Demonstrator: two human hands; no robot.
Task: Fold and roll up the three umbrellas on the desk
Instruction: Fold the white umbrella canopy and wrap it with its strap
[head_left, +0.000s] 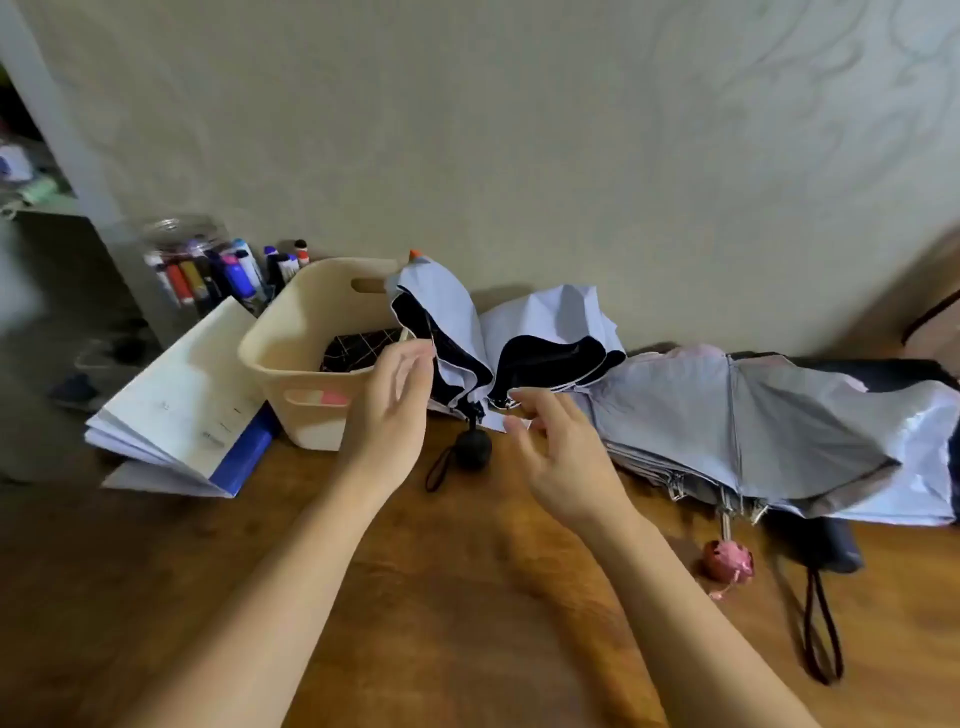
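Note:
A pale blue umbrella (452, 312) with a black lining and an orange tip lies half collapsed at the middle back of the desk. Its round black handle (472, 448) points toward me. My left hand (396, 400) pinches the canopy's left edge with its fingertips. My right hand (553, 447) hovers with relaxed, spread fingers at the lower hem, just touching it. To the right lies a grey and pink umbrella (753, 415) with a pink handle (727, 558). A dark navy umbrella (826, 543) with a strap loop lies partly hidden under it.
A cream plastic basket (291, 343) stands left of the blue umbrella, against it. Open papers on a blue folder (182, 405) lie further left. A jar of markers (202, 265) stands at the back left. The wooden desk (441, 597) runs up to the wall.

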